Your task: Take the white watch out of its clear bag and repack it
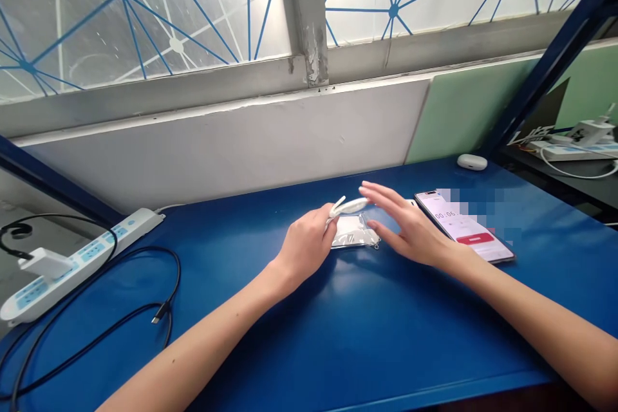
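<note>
My left hand (309, 238) grips a coiled white cable (351, 206) between thumb and fingers, with one short end sticking up. Opposite it, my right hand (408, 225) has its fingers stretched out and its thumb apart; the fingertips are close to the far end of the coil, and whether they touch it I cannot tell. Beneath the hands, a clear plastic pouch (356, 237) with something white in it lies on the blue table (309, 347), partly covered by my left hand.
Right of my right hand lies a phone (476, 238) showing a timer. A white earbud case (472, 162) sits near the back edge. On the left are a power strip (138, 222) with a white plug-in charger (46, 264) and a looped black cable (177, 270). A wall and windows stand behind.
</note>
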Available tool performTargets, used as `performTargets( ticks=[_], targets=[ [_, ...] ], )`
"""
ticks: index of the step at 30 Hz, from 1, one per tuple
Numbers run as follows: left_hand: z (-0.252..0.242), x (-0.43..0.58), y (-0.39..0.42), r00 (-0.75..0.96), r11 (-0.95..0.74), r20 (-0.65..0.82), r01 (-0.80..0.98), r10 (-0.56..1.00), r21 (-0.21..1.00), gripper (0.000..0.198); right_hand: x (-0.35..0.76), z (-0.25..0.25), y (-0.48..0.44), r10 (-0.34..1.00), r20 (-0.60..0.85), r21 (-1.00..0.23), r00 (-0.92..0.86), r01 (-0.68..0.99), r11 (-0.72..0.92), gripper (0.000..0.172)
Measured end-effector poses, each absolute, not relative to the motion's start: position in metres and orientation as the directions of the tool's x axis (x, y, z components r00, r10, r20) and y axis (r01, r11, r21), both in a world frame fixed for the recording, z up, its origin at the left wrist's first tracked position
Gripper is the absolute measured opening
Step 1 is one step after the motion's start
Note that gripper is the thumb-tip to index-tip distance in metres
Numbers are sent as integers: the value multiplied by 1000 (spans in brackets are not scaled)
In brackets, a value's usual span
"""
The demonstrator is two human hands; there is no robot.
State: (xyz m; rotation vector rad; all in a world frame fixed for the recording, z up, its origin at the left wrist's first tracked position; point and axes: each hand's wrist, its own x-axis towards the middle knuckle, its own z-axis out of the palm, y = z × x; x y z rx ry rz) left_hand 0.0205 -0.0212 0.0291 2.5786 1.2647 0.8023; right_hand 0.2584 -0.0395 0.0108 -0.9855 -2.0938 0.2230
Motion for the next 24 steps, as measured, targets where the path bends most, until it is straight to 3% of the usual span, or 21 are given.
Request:
performTargets(
  ticks=[3,7,14,19,24],
  targets=[
    [20,23,-21,552,-697,450,665,702,270,24,258,6,-38,650,585,-352,-486,570,743,53],
    [14,25,-22,595,-750,481,615,644,243,26,260,3,-38,610,622,-319,-490,553,770,54],
    [12,28,-24,639,-768,425,546,640,335,31,255,7,-44,607,572,-376,-552,481,792,45],
    [3,28,-22,635,-776,451,563,627,286,34,254,10,-44,647,558,-398,-519,517,758,38],
    [0,27,-21,641,-785,466,567,611,250,35,255,11,-44,679,566,-499,-466,462,733,33]
  ],
)
